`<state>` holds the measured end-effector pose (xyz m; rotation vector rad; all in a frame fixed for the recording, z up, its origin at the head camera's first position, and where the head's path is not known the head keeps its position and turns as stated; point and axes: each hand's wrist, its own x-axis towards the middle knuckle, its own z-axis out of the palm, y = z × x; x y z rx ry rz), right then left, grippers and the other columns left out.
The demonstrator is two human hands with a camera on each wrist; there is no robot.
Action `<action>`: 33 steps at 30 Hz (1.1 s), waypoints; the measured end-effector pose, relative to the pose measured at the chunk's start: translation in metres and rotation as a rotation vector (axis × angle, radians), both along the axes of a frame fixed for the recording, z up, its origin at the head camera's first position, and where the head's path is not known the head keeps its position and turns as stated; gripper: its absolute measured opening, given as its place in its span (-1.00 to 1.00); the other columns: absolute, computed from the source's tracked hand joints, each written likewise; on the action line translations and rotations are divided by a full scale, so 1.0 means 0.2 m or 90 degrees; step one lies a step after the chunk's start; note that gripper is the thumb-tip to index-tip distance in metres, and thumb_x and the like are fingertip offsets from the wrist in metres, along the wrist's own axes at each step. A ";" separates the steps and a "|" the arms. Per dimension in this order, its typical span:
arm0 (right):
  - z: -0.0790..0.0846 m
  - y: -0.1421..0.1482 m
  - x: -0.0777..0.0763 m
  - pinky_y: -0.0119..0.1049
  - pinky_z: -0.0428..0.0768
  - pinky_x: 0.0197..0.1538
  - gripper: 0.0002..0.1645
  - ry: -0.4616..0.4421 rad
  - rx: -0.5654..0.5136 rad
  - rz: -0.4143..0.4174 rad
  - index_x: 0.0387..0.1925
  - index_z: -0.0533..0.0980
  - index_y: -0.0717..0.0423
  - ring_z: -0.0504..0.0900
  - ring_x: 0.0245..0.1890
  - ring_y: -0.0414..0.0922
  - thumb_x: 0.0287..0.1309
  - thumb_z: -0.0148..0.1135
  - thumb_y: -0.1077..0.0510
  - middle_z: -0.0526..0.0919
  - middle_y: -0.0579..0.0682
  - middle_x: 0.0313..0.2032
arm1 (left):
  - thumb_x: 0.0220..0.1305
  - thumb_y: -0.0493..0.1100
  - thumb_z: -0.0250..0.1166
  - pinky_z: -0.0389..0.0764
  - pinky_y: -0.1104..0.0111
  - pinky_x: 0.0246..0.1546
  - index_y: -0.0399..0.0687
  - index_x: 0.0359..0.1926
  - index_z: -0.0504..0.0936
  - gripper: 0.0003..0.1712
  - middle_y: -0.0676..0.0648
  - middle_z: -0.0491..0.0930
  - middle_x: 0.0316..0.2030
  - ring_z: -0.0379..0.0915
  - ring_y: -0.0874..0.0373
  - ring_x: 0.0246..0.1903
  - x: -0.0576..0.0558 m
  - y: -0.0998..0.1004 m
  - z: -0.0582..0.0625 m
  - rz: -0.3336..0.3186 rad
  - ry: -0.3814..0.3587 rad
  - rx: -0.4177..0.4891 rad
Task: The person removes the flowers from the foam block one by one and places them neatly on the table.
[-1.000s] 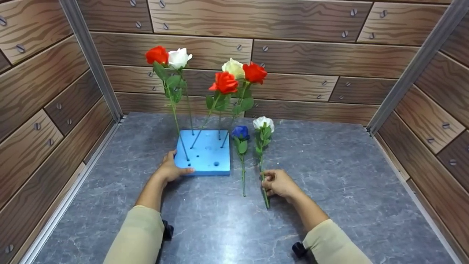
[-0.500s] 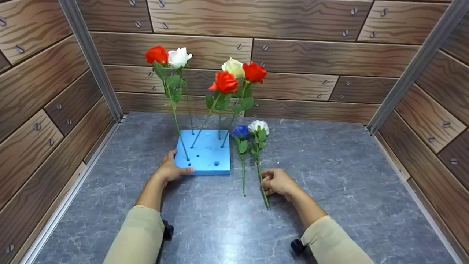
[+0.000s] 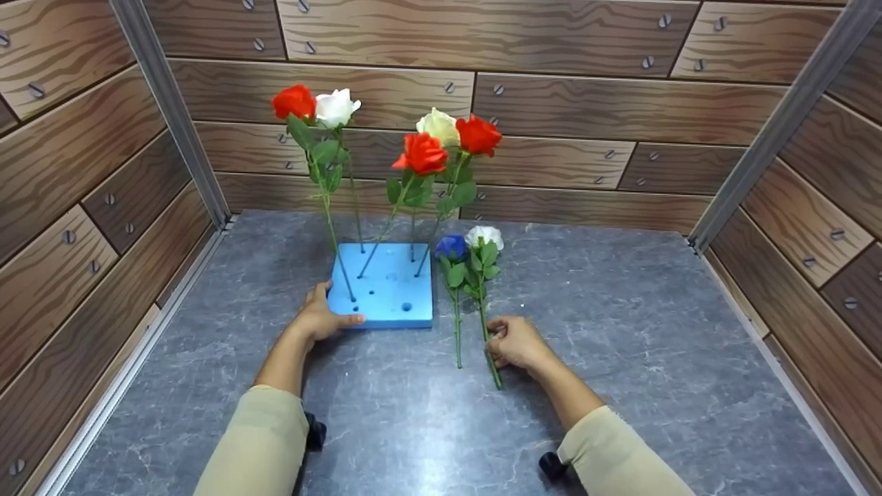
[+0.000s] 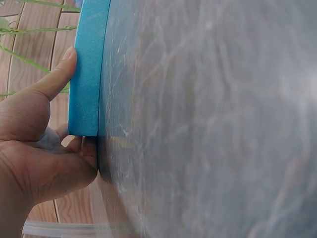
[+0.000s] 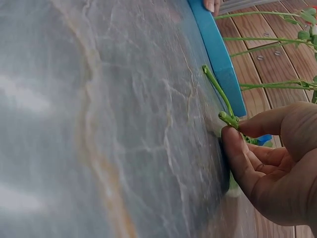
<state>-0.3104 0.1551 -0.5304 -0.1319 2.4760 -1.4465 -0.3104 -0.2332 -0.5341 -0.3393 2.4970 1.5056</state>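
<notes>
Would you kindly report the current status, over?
Left hand holding blue block. Right hand pinching white rose's stem. Blue rose lies between block and white rose.

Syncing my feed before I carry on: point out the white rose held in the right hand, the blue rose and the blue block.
White rose [image 3: 484, 236]: head view, on its bloom.
Blue rose [image 3: 451, 246]: head view, on its bloom.
Blue block [image 3: 389, 294]: head view, on its bare top face.

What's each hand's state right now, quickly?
Left hand: holding the block by its near left corner.
Right hand: closed, pinching the stem of the white rose outside the block.
</notes>
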 end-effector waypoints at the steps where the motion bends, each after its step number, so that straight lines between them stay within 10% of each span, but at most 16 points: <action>1: 0.00 0.00 0.00 -0.37 0.72 -0.49 -0.37 0.008 0.014 -0.002 0.26 0.53 0.53 0.61 -0.63 -0.22 0.10 0.27 0.41 0.63 0.02 -0.38 | 0.29 0.03 0.61 0.06 -0.21 0.70 -0.09 0.76 -0.18 0.37 -0.38 -0.23 0.73 -0.27 -0.38 0.72 0.00 0.00 0.00 -0.001 0.000 0.000; 16: 0.01 -0.05 0.00 -0.38 0.67 -0.51 -0.36 0.100 0.198 0.001 0.28 0.62 0.33 0.68 -0.69 -0.24 0.10 0.21 0.37 0.79 0.07 -0.40 | 0.29 0.02 0.61 0.07 -0.19 0.70 -0.12 0.76 -0.18 0.37 -0.40 -0.22 0.73 -0.22 -0.40 0.72 0.00 0.01 0.02 -0.001 0.007 0.008; 33: 0.00 -0.06 0.00 -0.38 0.62 -0.58 -0.45 0.081 0.153 -0.025 0.22 0.60 0.32 0.58 -0.72 -0.24 0.15 0.36 0.35 0.75 0.06 -0.43 | 0.29 0.04 0.61 0.06 -0.20 0.70 -0.11 0.76 -0.18 0.37 -0.40 -0.24 0.73 -0.24 -0.40 0.72 0.00 0.01 0.02 0.002 0.000 0.001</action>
